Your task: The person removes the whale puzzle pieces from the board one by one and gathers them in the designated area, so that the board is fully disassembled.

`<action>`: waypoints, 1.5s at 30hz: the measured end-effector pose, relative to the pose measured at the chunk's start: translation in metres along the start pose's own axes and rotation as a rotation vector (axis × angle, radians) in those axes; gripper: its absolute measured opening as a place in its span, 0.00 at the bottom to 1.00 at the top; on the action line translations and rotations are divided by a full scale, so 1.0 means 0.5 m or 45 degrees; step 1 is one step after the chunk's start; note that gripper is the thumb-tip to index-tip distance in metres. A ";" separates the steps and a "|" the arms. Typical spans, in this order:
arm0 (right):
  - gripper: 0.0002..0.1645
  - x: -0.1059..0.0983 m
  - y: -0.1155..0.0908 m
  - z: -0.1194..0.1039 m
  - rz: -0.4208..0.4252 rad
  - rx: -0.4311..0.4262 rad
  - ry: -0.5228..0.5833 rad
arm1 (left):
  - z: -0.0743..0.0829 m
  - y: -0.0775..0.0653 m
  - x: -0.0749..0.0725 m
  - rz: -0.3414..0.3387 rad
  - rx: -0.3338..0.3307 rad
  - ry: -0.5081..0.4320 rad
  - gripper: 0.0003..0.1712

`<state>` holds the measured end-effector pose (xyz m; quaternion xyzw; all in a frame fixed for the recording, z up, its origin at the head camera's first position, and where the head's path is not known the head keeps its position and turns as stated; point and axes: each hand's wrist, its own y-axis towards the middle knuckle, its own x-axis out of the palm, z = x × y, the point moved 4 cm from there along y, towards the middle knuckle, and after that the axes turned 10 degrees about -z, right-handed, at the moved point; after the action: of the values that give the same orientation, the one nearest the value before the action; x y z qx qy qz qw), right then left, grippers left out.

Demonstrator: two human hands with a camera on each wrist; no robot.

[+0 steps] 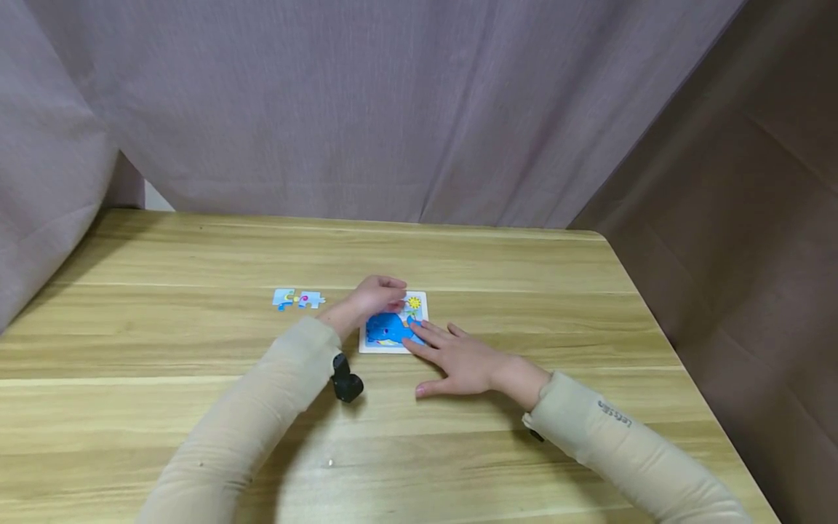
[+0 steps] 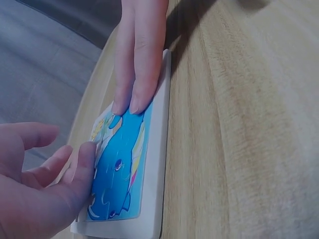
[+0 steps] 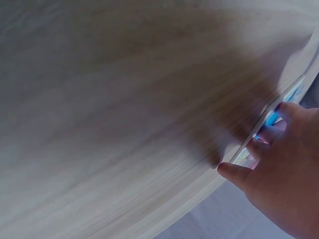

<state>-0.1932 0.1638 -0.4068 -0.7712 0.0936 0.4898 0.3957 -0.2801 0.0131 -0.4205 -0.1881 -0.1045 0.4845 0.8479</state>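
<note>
A small jigsaw puzzle (image 1: 388, 330) with a blue whale, a yellow sun and a white border lies flat on the table. My right hand (image 1: 466, 362) reaches in from the right, its straight fingers resting on the whale's tail and the thumb spread out over the wood. In the left wrist view, two fingertips of that hand press the picture (image 2: 115, 164). Over the puzzle's upper left part is my left hand (image 1: 378, 295), fingers loosely bent and one digit right at the whale's edge. No piece shows between its fingers. Its palm hides part of the picture.
Two loose puzzle pieces, one light blue piece (image 1: 284, 295) and another with a pink curl (image 1: 311, 299), lie left of the puzzle. The wooden table (image 1: 524, 291) ends at a grey curtain (image 1: 294, 109) behind. A black camera (image 1: 347, 382) hangs at the left wrist.
</note>
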 end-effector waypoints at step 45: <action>0.50 0.007 0.012 0.009 -0.010 0.026 -0.002 | 0.025 -0.033 -0.115 0.155 0.042 0.181 0.17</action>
<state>-0.1976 0.1637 -0.4135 -0.7672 0.0953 0.4877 0.4056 -0.3008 -0.0414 -0.4019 -0.2139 -0.0243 0.5221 0.8253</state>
